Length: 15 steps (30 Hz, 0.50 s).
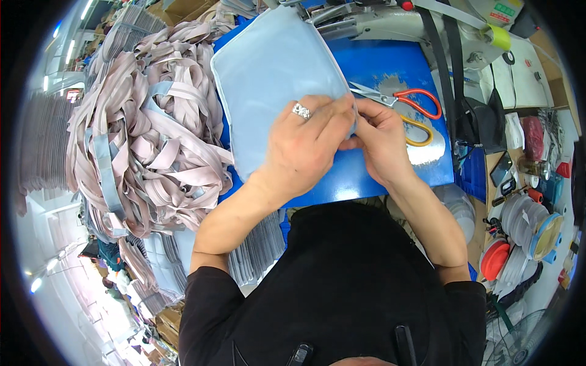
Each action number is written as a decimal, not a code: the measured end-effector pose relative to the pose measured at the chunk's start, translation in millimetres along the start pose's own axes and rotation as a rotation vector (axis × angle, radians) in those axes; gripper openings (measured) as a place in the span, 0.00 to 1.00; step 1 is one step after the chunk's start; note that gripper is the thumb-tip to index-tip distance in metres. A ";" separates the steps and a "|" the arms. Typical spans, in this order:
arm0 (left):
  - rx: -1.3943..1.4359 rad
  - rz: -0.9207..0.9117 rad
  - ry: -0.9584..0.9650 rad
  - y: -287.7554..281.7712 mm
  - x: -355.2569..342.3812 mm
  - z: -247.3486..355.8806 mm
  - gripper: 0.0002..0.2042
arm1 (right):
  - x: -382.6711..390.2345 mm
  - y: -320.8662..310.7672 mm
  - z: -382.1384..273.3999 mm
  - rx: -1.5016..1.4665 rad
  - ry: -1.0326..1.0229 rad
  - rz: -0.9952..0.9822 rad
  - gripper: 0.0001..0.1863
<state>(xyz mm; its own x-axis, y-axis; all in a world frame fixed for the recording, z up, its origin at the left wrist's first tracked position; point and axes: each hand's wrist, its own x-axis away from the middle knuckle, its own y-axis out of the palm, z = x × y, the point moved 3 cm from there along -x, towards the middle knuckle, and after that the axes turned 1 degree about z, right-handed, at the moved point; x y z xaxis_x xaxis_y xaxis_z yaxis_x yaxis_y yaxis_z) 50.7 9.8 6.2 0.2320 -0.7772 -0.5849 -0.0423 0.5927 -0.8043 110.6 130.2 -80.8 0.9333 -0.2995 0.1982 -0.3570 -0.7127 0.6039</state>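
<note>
A pale blue-grey fabric panel (pixel 274 58) with piped edges lies on the blue sewing table (pixel 378 61), its far end close to the sewing machine. My left hand (pixel 311 137) rests over the panel's right edge, a ring on one finger, its fingers bent and pressed together on that edge. Right beside it, my right hand (pixel 381 137) pinches the same edge between thumb and fingers. The fingertips of both hands meet there, and what lies exactly between them is partly hidden. Just beyond my right hand are scissors (pixel 397 97) with one red and one yellow handle.
A large heap of pinkish-grey fabric strips (pixel 165 134) stands at the left, against the table. Stacked grey pieces (pixel 256 247) sit below it. The sewing machine (pixel 390 27) spans the far side. Thread spools (pixel 525 219) and tools crowd the right.
</note>
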 end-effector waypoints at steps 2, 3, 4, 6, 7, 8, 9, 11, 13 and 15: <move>-0.016 -0.023 -0.005 -2.5 -8.6 -9.2 0.17 | -13.6 4.2 0.9 -0.010 -0.009 -0.011 0.11; -0.029 -0.038 0.000 -3.0 -11.5 -15.3 0.17 | -20.2 6.1 1.4 -0.012 -0.009 -0.013 0.11; -0.042 -0.052 0.005 -2.8 -14.0 -21.8 0.17 | -27.0 7.9 1.8 -0.014 -0.009 -0.014 0.12; -0.062 -0.052 0.020 -0.9 -20.4 -35.8 0.17 | -41.3 11.1 1.8 -0.011 -0.018 -0.027 0.12; -0.072 -0.052 0.029 -0.1 -23.7 -42.9 0.17 | -48.4 13.1 1.4 -0.010 -0.022 -0.033 0.12; -0.076 -0.068 0.033 0.5 -26.4 -50.0 0.17 | -55.5 15.2 1.0 -0.014 -0.024 -0.036 0.12; -0.081 -0.083 0.039 1.1 -29.7 -56.6 0.17 | -62.8 17.0 -0.2 -0.017 -0.029 -0.039 0.12; -0.097 -0.112 0.048 1.8 -36.1 -69.4 0.16 | -76.4 21.2 -2.3 -0.026 -0.039 -0.043 0.13; -0.121 -0.140 0.050 1.9 -42.2 -81.2 0.15 | -88.6 26.7 -4.8 -0.038 -0.047 -0.049 0.13; -0.145 -0.154 0.055 5.3 -46.9 -94.6 0.14 | -100.3 31.1 -6.1 -0.070 -0.060 -0.029 0.13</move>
<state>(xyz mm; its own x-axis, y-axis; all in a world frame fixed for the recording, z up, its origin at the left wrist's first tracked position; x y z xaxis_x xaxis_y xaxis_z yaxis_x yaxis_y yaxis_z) -52.3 29.4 19.5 0.1933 -0.8688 -0.4559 -0.1505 0.4329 -0.8888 6.1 142.0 -77.2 0.9385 -0.3180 0.1346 -0.3240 -0.6761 0.6618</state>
